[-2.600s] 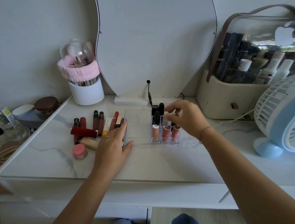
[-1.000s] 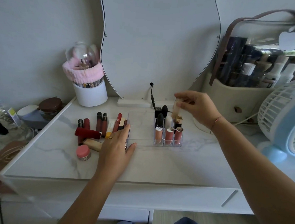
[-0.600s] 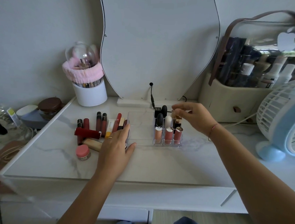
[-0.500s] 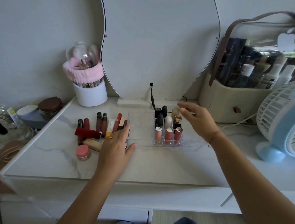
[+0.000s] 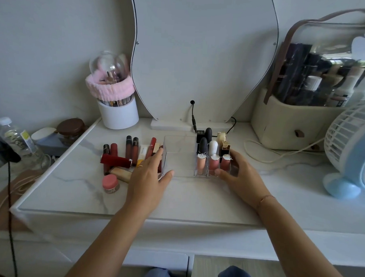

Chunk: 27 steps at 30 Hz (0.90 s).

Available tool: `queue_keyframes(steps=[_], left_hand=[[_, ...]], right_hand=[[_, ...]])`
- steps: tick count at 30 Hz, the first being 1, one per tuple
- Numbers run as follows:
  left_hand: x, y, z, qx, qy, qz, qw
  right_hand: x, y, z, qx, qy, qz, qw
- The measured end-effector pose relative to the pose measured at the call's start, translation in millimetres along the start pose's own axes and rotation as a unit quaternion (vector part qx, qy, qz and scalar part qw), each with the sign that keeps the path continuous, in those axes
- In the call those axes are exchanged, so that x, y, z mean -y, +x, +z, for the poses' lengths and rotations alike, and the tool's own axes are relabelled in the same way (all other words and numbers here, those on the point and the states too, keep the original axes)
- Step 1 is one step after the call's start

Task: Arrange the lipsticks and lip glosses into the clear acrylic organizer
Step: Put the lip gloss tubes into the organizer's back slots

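Note:
The clear acrylic organizer (image 5: 182, 155) stands mid-table. Its right-hand slots hold several upright lipsticks and glosses (image 5: 213, 158); its left slots hold nothing. My left hand (image 5: 149, 175) rests against the organizer's left front corner, thumb along the front edge. My right hand (image 5: 238, 176) grips the organizer's right front corner, thumb at the front and fingers round the right side. Loose lipsticks and glosses (image 5: 130, 152) lie in a bunch left of the organizer, with a dark red lipstick (image 5: 115, 161) lying crosswise and a small pink pot (image 5: 110, 183) in front.
A mirror (image 5: 202, 55) stands behind the organizer with a black cable (image 5: 193, 115). A white brush cup (image 5: 118, 112) is back left, a cosmetics bag (image 5: 304, 106) back right, a blue fan (image 5: 352, 150) far right. A water bottle (image 5: 20, 141) sits off the left edge.
My right hand set a pale lipstick into the organizer's back right slot, let go, then dropped to grip the organizer's right front corner. My left hand stayed at the left corner.

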<state>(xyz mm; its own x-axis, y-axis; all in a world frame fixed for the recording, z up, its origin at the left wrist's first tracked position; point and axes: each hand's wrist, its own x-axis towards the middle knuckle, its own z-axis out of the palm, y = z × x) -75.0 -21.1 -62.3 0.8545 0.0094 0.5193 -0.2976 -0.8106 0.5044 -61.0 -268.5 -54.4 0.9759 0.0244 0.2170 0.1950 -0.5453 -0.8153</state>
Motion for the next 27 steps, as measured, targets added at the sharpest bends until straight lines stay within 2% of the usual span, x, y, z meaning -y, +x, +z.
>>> queue_keyframes(steps=[2, 5, 8, 12, 14, 17, 23, 27], left_hand=[[1, 2, -8, -0.011, -0.026, -0.006, 1.000], [12, 14, -30, -0.073, -0.030, -0.007, 0.997], [42, 34, -57, -0.109, -0.037, -0.084, 0.990], [89, 59, -83, -0.092, -0.076, -0.220, 0.968], [105, 66, -91, -0.071, -0.099, -0.252, 0.960], [117, 63, -97, -0.027, -0.128, -0.261, 0.956], [122, 34, -94, 0.064, -0.158, -0.221, 0.960], [118, 31, -89, 0.068, -0.176, -0.217, 0.958]], right_hand=[[0, 0, -1, -0.006, -0.016, -0.001, 1.000], [0, -2, -1, -0.011, -0.042, -0.002, 0.999], [2, -3, -2, -0.021, -0.054, -0.005, 0.998], [5, -4, -1, -0.024, -0.064, -0.006, 0.998], [5, -3, -1, -0.024, -0.069, -0.007, 0.997], [6, -3, -2, -0.023, -0.072, -0.004, 0.997], [2, -1, -1, -0.021, -0.070, -0.005, 0.997], [0, 0, 0, -0.027, -0.074, -0.005, 0.997]])
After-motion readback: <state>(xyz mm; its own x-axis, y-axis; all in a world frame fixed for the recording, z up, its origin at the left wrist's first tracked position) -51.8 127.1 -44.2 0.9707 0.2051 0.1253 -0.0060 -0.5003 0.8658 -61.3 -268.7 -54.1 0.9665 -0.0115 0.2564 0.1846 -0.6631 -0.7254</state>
